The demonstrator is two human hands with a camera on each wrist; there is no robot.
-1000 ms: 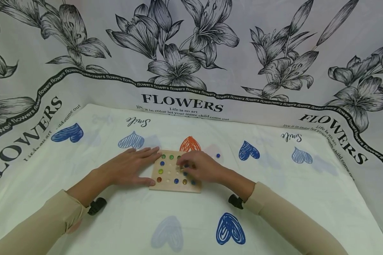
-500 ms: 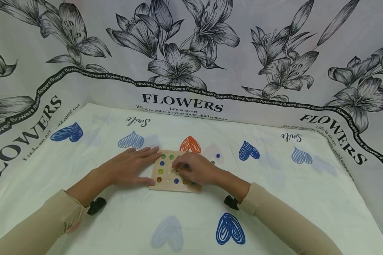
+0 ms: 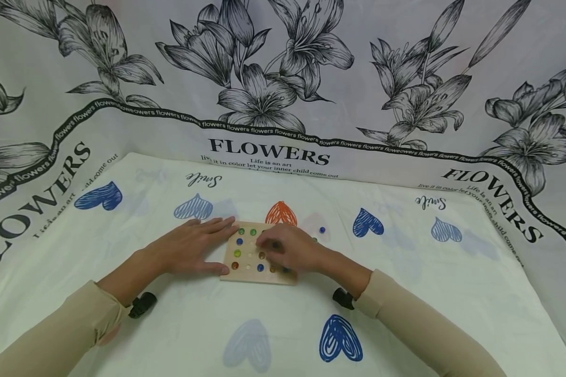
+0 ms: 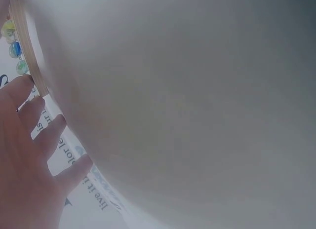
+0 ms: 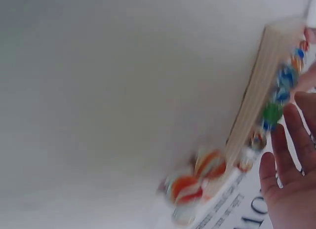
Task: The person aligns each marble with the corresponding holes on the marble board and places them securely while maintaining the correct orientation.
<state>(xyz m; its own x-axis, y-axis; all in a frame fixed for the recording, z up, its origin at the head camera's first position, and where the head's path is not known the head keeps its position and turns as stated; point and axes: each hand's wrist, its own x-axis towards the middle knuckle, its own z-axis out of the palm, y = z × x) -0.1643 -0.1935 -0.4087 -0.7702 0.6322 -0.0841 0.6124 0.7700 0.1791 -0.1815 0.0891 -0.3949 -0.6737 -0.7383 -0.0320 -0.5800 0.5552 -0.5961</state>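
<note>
Marbles (image 3: 260, 267) of coloured glass dot a square, pale wooden board (image 3: 245, 277); left hand (image 3: 188, 248), grip released, touches the nine-o'clock edge; right hand (image 3: 293, 248) covers three o'clock, its grip impossible to tell.

1. The white cloth-covered tabletop (image 3: 179, 335) is showing printed blue hearts (image 3: 340, 339) and an orange heart (image 3: 281, 213).
2. A square, pale wooden board (image 3: 254, 278) is lying flat on it.
3. A small, round, dark-blue marble (image 3: 322, 230) is resting apart from the board.
4. Orange-and-white swirled glass marbles (image 5: 187, 190) are lying beside the board, blurred.
</note>
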